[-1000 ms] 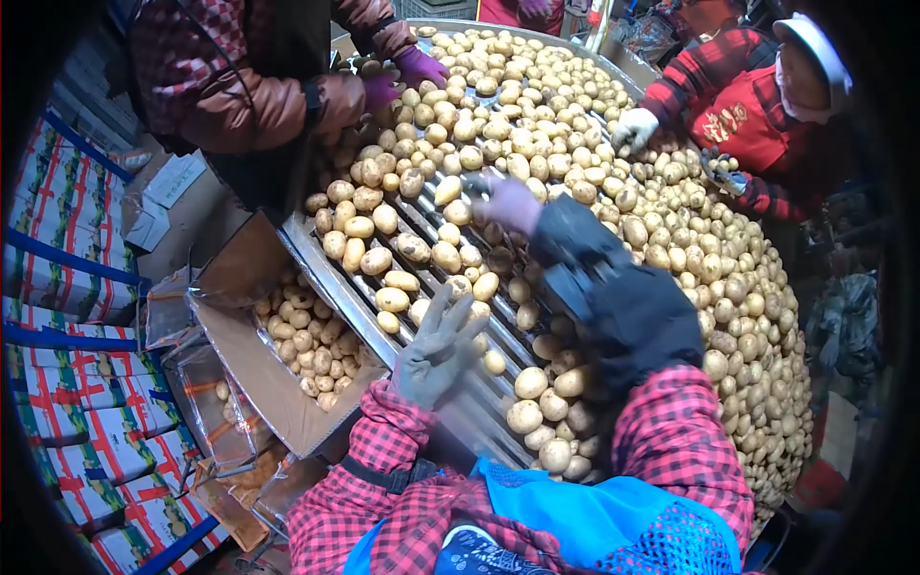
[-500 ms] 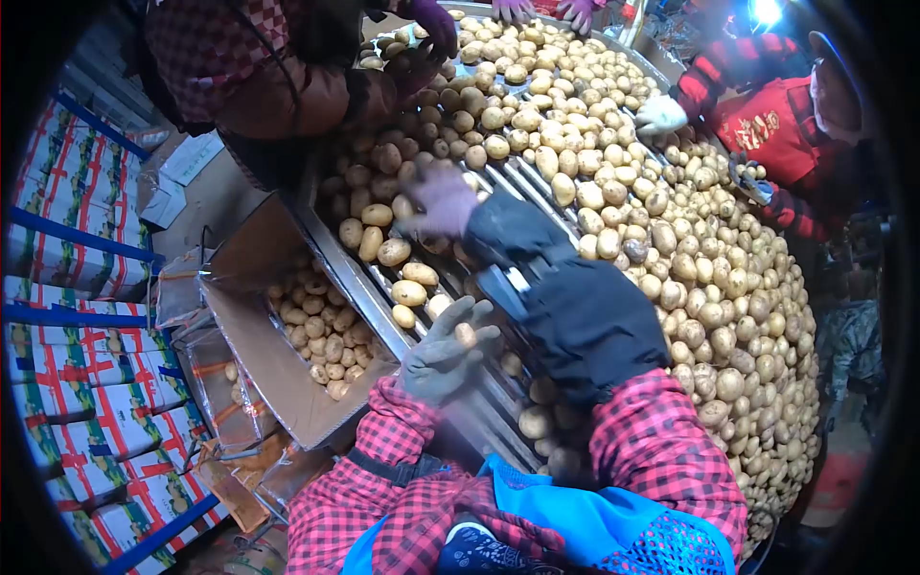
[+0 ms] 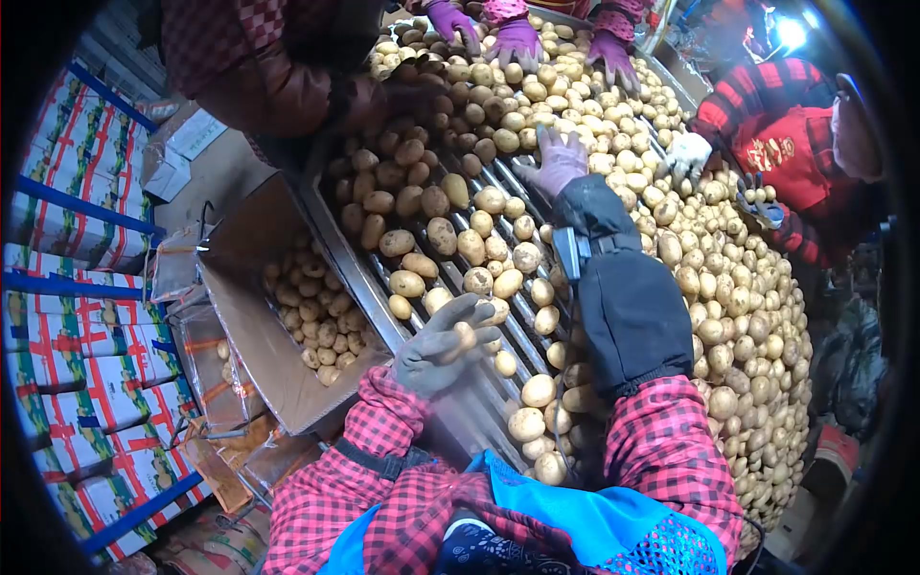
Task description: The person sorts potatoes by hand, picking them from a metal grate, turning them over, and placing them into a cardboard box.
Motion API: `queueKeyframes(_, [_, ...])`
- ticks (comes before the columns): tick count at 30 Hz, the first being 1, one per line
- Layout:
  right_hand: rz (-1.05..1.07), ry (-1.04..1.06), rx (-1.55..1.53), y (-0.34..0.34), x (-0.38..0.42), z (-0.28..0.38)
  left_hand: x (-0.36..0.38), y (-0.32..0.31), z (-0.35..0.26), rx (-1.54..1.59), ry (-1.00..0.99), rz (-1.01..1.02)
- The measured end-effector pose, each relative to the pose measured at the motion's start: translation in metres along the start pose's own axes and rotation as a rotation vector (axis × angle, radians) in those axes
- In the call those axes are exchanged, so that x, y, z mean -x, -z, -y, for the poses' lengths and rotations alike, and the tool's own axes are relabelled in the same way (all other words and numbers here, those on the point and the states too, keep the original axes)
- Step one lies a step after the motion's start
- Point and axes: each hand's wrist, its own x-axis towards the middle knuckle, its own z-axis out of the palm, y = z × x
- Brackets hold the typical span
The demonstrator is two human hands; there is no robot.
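A heap of potatoes (image 3: 728,316) slopes away along the right side of the slatted table (image 3: 484,407), rounded and yellow-tan, some with dark, earthy skins. The table itself is of straight metal bars with narrow gaps, and loose potatoes lie scattered over it. Just off its left edge stands an open cardboard box (image 3: 254,340), brown and smooth-walled, part filled with smaller potatoes. Beyond the table's far side, co-workers' purple gloves (image 3: 517,43) rest on the potatoes; half a second ago they were only at the rim.

The right hand (image 3: 559,165), in a lilac glove above a dark, wrinkled sleeve cover, lies over the table's far part, fingers spread, with potatoes directly under and around it. Earlier it was a blur nearer the table's left edge.

The left hand (image 3: 433,347), in a matte grey glove, hovers over the table's near left edge, pinching a small oval potato (image 3: 465,335) at its fingers. That potato was already there a moment before, but the fingers were splayed wider; now they sit closer around it.
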Motion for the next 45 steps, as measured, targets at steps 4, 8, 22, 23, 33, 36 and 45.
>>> queueKeyframes(4, [0.159, 0.275, 0.087, 0.039, 0.054, -0.009, -0.005, 0.001, 0.003, 0.016, 0.038, -0.089])
queueKeyframes(8, [0.156, 0.363, 0.004, 0.067, 0.084, 0.021, -0.005, 0.01, 0.002, 0.155, 0.079, -0.07])
queueKeyframes(22, [0.41, 0.4, -0.737, -0.013, -0.042, 0.219, -0.004, 0.022, 0.027, -0.374, -0.41, -0.283])
queueKeyframes(23, [0.419, 0.369, -0.788, -0.003, -0.042, 0.216, -0.009, 0.02, 0.019, -0.372, -0.422, -0.281])
queueKeyframes(33, [1.017, -0.026, -2.228, 0.076, 0.055, 0.105, -0.01, 0.012, 0.004, 0.34, -0.06, -0.127])
queueKeyframes(36, [1.068, -0.137, -2.263, 0.082, 0.073, 0.096, -0.013, 0.017, 0.004, 0.344, -0.059, -0.077])
queueKeyframes(45, [1.007, -0.174, -2.079, 0.088, 0.095, 0.095, -0.008, 0.005, 0.003, 0.184, -0.146, -0.069])
